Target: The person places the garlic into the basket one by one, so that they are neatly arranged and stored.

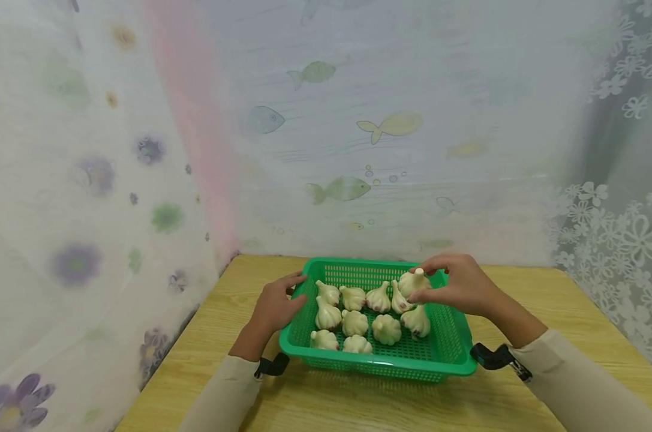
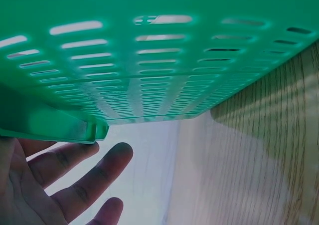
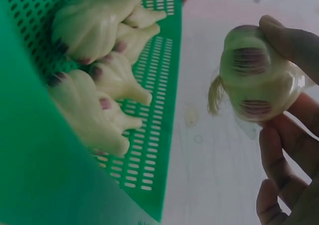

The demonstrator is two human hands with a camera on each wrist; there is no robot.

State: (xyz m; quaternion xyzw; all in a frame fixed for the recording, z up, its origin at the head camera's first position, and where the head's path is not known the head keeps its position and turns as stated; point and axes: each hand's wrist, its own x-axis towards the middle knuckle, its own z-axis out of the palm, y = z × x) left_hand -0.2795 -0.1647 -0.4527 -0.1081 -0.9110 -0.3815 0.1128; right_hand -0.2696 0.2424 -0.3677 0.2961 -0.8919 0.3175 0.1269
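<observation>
A green plastic basket (image 1: 376, 360) sits on the table with several whole garlic bulbs (image 1: 386, 330) inside, pale with purplish root ends. My left hand (image 1: 274, 303) holds its left rim, the thumb over the edge; in the left wrist view, spread fingers (image 2: 92, 187) reach under the rim. Over the basket's back right part, my right hand (image 1: 460, 285) pinches one garlic bulb (image 1: 414, 283) between thumb and fingers, its stem pointing up. In the right wrist view that garlic bulb (image 3: 256, 75) shows purple streaks and a tuft of roots, raised apart from those in the basket.
The wooden table (image 1: 520, 294) extends on both sides of the basket. Behind it hangs a pale sheet (image 1: 439, 78) printed with fish, and a flowered sheet (image 1: 88, 228) runs along the left. A lace-patterned curtain (image 1: 617, 228) hangs at the right.
</observation>
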